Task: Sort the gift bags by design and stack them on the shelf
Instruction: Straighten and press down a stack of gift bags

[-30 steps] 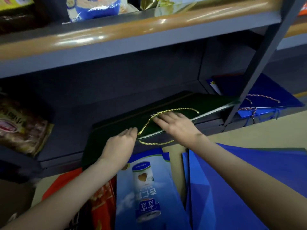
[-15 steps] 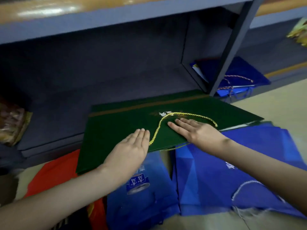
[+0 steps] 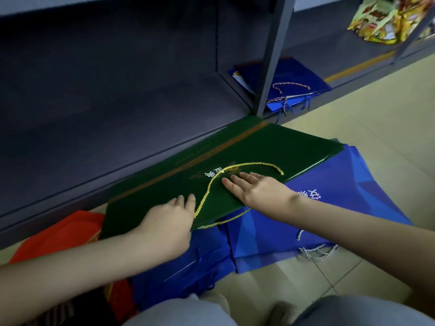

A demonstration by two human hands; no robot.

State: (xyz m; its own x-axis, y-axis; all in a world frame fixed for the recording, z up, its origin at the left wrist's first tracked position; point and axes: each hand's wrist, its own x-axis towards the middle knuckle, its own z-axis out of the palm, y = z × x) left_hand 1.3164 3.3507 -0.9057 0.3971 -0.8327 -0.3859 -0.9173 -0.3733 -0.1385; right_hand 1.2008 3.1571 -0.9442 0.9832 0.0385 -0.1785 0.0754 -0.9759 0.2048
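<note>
A flat dark green gift bag [image 3: 263, 149] with a gold cord handle [image 3: 237, 175] lies on the floor in front of the bottom shelf [image 3: 117, 128], on top of other bags. My left hand [image 3: 169, 222] rests flat on its near left part, fingers straight. Flat on the bag beside the cord, my right hand [image 3: 256, 189] presses with straight fingers. Under the green bag lie blue gift bags [image 3: 341, 196] and, at the left, a red bag [image 3: 58, 234]. A stack of dark blue bags [image 3: 296, 76] sits in the shelf bay to the right.
A grey upright post [image 3: 273, 55] divides the shelf bays. Yellow snack packets [image 3: 388, 17] hang at the top right. Beige tiled floor [image 3: 376, 109] runs along the right. My knees in grey trousers [image 3: 353, 311] fill the bottom edge.
The green bag has come out of the shelf and down onto the pile on the floor. Both hands stayed flat on it while the view tilted downward.
</note>
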